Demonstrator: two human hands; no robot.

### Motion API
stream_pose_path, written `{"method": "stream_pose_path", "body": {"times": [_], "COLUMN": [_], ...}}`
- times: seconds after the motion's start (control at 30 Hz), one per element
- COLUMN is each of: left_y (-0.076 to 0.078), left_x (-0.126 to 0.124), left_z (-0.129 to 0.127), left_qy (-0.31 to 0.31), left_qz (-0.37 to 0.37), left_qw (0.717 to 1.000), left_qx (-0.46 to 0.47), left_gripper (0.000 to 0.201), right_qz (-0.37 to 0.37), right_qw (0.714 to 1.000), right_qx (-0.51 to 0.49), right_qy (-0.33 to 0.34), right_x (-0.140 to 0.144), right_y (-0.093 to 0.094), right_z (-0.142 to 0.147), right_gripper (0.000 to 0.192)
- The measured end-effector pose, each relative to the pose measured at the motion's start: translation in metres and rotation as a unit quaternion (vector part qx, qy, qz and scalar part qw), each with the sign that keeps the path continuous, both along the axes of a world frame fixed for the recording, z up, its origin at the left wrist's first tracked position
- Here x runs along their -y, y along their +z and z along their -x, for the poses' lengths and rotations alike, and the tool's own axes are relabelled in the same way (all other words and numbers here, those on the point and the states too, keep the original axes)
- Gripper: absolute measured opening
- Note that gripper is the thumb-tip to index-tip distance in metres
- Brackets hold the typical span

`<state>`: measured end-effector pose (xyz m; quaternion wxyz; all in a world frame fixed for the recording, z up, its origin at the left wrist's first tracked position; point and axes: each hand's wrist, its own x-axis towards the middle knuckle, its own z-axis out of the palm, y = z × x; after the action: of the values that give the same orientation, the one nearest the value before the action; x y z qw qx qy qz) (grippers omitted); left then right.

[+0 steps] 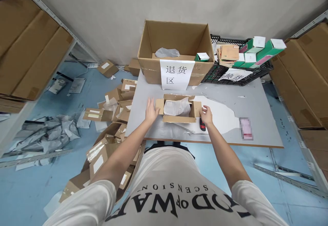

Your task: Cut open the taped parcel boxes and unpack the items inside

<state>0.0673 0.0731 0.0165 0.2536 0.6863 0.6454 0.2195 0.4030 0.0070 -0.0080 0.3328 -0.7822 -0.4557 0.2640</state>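
Note:
A small open cardboard box stands on the table in front of me, its flaps folded outward. Inside it lies a crumpled whitish wrapped item; what it contains is hidden. My left hand is at the box's left flap, fingers stretched and thumb against the flap. At the right flap, my right hand has its fingers curled onto the edge. Just below that hand is a red and black tool, partly covered, apparently resting on a white sheet.
Behind the box stand a large carton with a paper sign and a black crate of green-white boxes. A blurred pink item lies to the right on the table. Discarded cartons pile up left; shelves flank both sides.

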Motion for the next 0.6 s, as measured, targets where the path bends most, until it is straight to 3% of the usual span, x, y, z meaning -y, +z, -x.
{"method": "stream_pose_path", "body": {"times": [0.07, 0.17, 0.27, 0.37, 0.5, 0.6], "left_y": [0.000, -0.003, -0.008, -0.011, -0.012, -0.011], "left_x": [0.004, 0.009, 0.012, 0.012, 0.011, 0.011], "left_z": [-0.001, -0.011, -0.020, -0.021, -0.017, -0.016], "left_qy": [-0.059, -0.115, -0.101, -0.099, -0.095, -0.090], "left_qz": [-0.029, 0.008, 0.077, 0.121, 0.135, 0.129], "left_qw": [0.996, 0.989, 0.990, 0.988, 0.986, 0.987], "left_qx": [-0.066, -0.095, -0.056, -0.003, 0.028, 0.025], "left_gripper": [0.047, 0.042, 0.050, 0.061, 0.059, 0.066], "right_qz": [-0.018, -0.024, -0.007, 0.002, 0.032, 0.035], "right_qw": [0.997, 0.987, 0.986, 0.990, 0.990, 0.988], "right_qx": [0.077, 0.156, 0.144, 0.110, 0.083, 0.112], "right_qy": [-0.021, 0.034, 0.084, 0.092, 0.107, 0.099], "right_x": [0.004, 0.007, 0.008, 0.008, 0.006, 0.005], "right_y": [-0.004, -0.004, -0.003, -0.004, 0.001, 0.019], "right_z": [0.004, 0.015, 0.024, 0.026, 0.023, 0.019], "right_gripper": [0.042, 0.034, 0.041, 0.045, 0.044, 0.043]}}
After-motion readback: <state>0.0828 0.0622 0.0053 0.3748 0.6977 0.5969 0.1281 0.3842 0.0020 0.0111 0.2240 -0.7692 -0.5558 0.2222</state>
